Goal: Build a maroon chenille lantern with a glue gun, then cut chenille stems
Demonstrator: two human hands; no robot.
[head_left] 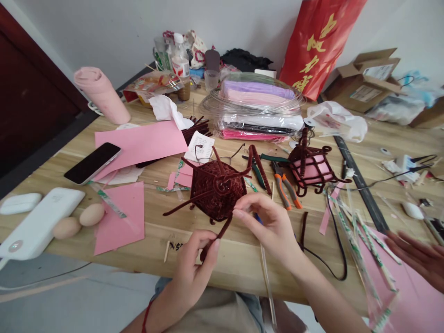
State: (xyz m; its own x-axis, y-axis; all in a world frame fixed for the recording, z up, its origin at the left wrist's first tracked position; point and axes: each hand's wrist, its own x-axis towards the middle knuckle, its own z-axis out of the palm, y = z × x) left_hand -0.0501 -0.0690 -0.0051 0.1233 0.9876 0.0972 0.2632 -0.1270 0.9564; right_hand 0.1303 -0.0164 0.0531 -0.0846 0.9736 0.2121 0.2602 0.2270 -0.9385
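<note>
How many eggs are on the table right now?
2. Both lie at the left end of the table, side by side next to the white device: one egg nearer the device, the other egg just right of it. Clutter may hide more.

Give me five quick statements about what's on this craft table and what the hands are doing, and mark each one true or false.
1. Both hands grip the dark red pipe-cleaner lantern. True: the left hand pinches a stem at its lower end and the right hand holds its side.
2. Two eggs lie beside the white power bank. True.
3. The black phone stands upright against the wall. False: it lies flat on the table, partly on pink paper.
4. The orange-handled pliers are in the right hand. False: they lie on the table between the two lanterns.
5. The second lantern has pink panels. True.
</note>
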